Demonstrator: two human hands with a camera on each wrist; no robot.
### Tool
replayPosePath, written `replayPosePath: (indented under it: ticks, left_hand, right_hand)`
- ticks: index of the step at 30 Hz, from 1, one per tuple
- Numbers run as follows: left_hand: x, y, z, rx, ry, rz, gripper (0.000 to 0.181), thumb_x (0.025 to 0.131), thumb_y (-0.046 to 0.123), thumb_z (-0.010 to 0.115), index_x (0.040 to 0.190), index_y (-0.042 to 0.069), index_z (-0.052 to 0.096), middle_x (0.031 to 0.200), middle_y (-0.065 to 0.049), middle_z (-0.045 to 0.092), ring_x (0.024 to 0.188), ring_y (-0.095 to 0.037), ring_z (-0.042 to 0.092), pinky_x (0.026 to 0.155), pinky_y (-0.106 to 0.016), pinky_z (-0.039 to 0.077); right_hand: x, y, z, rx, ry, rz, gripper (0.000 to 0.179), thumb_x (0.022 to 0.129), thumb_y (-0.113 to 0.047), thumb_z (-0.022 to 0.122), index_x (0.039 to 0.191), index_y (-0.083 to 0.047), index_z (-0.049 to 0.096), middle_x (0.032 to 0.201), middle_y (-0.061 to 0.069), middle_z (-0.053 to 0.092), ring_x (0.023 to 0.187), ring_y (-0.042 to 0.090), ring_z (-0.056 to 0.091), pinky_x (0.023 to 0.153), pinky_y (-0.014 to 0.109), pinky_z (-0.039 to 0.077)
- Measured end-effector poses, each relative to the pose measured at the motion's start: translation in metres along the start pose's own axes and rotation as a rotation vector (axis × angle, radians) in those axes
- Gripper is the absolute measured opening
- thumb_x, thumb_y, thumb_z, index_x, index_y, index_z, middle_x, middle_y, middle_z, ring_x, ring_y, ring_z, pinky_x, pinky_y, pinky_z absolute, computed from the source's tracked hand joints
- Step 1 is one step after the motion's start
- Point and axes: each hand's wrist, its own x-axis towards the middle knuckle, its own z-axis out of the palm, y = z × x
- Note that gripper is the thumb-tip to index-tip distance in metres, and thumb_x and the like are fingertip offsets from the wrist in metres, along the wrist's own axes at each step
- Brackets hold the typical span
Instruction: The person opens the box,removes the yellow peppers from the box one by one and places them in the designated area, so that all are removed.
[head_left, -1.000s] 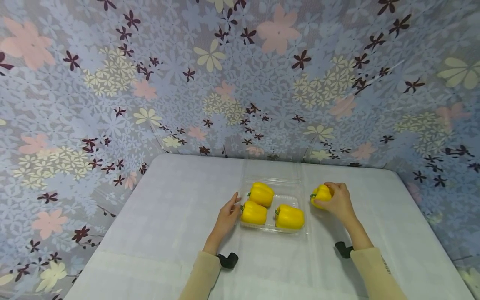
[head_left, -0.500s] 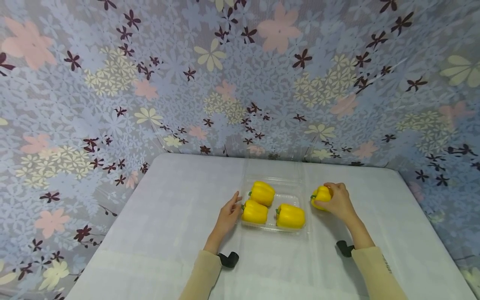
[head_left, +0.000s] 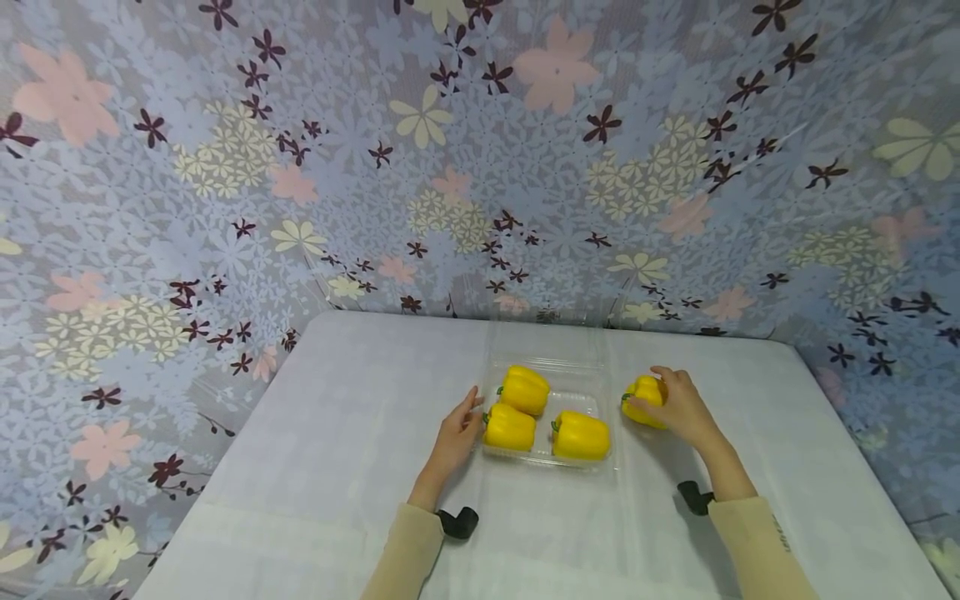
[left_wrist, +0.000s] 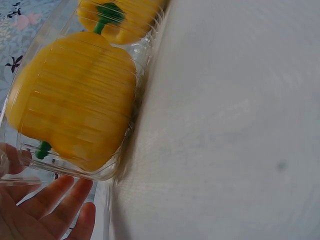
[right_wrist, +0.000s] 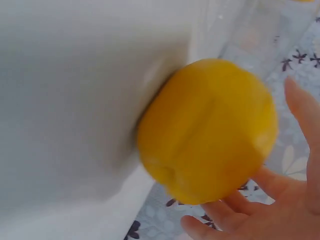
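Note:
A yellow bell pepper (head_left: 643, 398) rests on the white-covered table, right of a clear plastic clamshell box (head_left: 577, 402). My right hand (head_left: 686, 408) is around its right side. In the right wrist view, the thumb (right_wrist: 306, 112) stands apart from the pepper (right_wrist: 210, 130), and the other fingers lie by its lower side. Inside the box lie three more yellow peppers: one at the back left (head_left: 524, 390), one at the front left (head_left: 509, 427) and one at the front right (head_left: 581, 435). My left hand (head_left: 455, 433) is at the box's left side, fingers extended.
The box's clear lid (head_left: 546, 337) stands open toward the patterned backdrop (head_left: 450, 167). A black wrist-camera mount (head_left: 459, 523) sits by the left wrist and another (head_left: 694, 497) by the right. White cloth (head_left: 360, 417) covers the table.
My right hand has shifted slightly to the right, and its hold on the pepper has loosened. That pepper has turned a little. The left hand and the box stay in place.

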Motion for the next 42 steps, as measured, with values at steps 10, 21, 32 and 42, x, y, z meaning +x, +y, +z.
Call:
replayPosePath:
  ticks: [10,21,32,42]
  left_hand:
    - [0.0,-0.002,0.001,0.006,-0.001,0.005,0.052,0.101,0.016,0.043,0.149,0.004,0.03,0.139,-0.02,0.051,0.116,-0.036,0.056,0.093,-0.047,0.049]
    - [-0.001,-0.003,0.002,-0.01,-0.002,0.009,0.052,0.101,0.016,0.042,0.149,0.003,0.028,0.141,-0.019,0.049,0.12,-0.037,0.053,0.1,-0.051,0.044]
    - [0.0,-0.004,0.002,-0.004,0.008,0.008,0.052,0.1,0.014,0.044,0.148,0.003,0.03,0.139,-0.02,0.051,0.117,-0.036,0.055,0.096,-0.049,0.047]
    - [0.001,-0.004,0.002,-0.014,0.012,0.002,0.052,0.1,0.015,0.044,0.149,0.004,0.03,0.139,-0.02,0.051,0.118,-0.036,0.055,0.097,-0.049,0.047]
  right_hand:
    - [-0.018,-0.049,0.005,0.098,0.169,-0.13,0.047,0.094,-0.02,0.06,0.131,0.006,0.048,0.13,0.028,0.049,0.12,0.045,0.045,0.104,0.062,0.034]
    - [-0.039,-0.08,0.049,0.099,0.011,-0.243,0.059,0.086,-0.026,0.07,0.134,0.0,0.048,0.133,0.022,0.052,0.123,0.042,0.049,0.101,0.058,0.04]
    - [-0.045,-0.083,0.075,0.07,-0.018,-0.235,0.067,0.08,-0.024,0.076,0.134,0.001,0.047,0.128,0.02,0.056,0.108,0.032,0.057,0.09,0.049,0.049]
    - [-0.04,-0.083,0.073,-0.014,-0.042,-0.219,0.069,0.075,-0.031,0.08,0.129,0.003,0.053,0.116,0.018,0.062,0.095,0.027,0.058,0.08,0.042,0.048]
